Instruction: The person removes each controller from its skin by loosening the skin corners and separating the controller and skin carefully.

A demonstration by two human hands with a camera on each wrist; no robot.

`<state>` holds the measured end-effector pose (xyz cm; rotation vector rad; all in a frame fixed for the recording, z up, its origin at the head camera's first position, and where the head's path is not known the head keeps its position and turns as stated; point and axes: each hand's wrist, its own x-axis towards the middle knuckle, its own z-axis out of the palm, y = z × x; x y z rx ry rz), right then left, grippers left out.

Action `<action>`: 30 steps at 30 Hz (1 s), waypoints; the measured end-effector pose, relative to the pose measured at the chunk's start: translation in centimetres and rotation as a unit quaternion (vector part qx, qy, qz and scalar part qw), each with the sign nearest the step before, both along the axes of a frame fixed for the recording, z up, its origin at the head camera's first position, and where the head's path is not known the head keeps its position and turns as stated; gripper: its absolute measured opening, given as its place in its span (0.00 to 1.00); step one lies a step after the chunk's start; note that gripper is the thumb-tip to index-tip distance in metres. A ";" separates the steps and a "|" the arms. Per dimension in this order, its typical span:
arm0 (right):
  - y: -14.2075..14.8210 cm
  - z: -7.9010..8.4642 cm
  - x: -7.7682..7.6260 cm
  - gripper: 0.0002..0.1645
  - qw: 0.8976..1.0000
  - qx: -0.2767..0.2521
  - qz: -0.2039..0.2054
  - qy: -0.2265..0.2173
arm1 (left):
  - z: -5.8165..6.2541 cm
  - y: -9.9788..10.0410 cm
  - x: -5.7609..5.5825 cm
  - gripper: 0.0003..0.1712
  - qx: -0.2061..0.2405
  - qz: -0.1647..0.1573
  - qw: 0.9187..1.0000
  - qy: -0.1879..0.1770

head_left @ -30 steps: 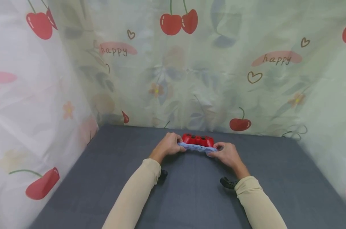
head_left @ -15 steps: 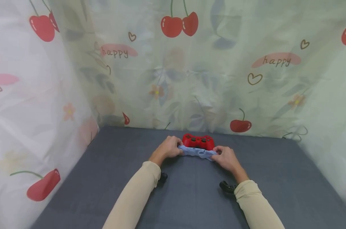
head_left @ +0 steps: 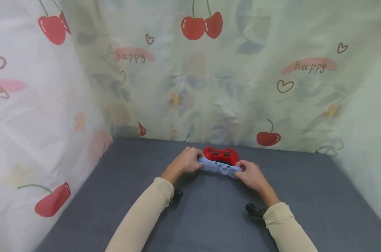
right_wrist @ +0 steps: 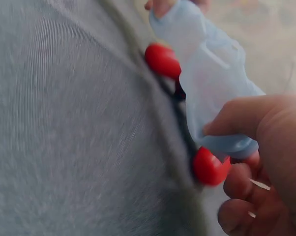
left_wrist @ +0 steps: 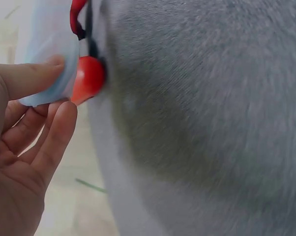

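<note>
A soft light-blue silicone controller cover [head_left: 213, 166] is stretched between both hands in the head view, its cut-out holes showing. My left hand [head_left: 188, 160] pinches its left end between thumb and fingers. The right end is pinched by my right hand [head_left: 251, 174]. Just behind it, a red game controller [head_left: 221, 154] with black sticks lies on the table. In the left wrist view the thumb presses on the cover [left_wrist: 47, 42], and one grip of the controller [left_wrist: 90, 76] shows past it. The right wrist view shows the limp cover [right_wrist: 212, 83] partly hiding the controller [right_wrist: 162, 60].
The dark grey tabletop [head_left: 215, 217] ends at a back wall hung with cherry-print cloth [head_left: 228, 87]. More of that cloth [head_left: 45, 140] stands on the left side. A black curved device [head_left: 254, 210] sits at the right wrist, another black piece [head_left: 177, 193] at the left.
The cover, earlier close against the controller's front and overlapping it, has come toward the person and tipped, showing more of its face. More of the controller's top shows. Both hands keep their pinch.
</note>
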<state>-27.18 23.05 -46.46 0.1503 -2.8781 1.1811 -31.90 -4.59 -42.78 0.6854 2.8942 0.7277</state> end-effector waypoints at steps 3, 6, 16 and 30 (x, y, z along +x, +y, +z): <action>-0.1 1.0 0.5 0.07 1.000 -0.009 0.009 0.018 | 1.0 -0.1 0.4 0.06 0.012 -0.010 1.000 0.006; -0.3 1.9 0.8 0.09 0.999 -0.018 0.024 0.028 | 1.5 -0.2 0.7 0.08 0.022 -0.012 1.000 0.007; -0.3 2.1 1.7 0.13 0.996 -0.071 0.062 -0.005 | 0.7 -0.3 1.8 0.12 0.034 -0.019 0.999 0.011; 0.0 2.4 1.9 0.20 0.989 -0.094 0.113 -0.024 | -0.5 0.1 2.5 0.22 0.126 -0.041 0.991 -0.025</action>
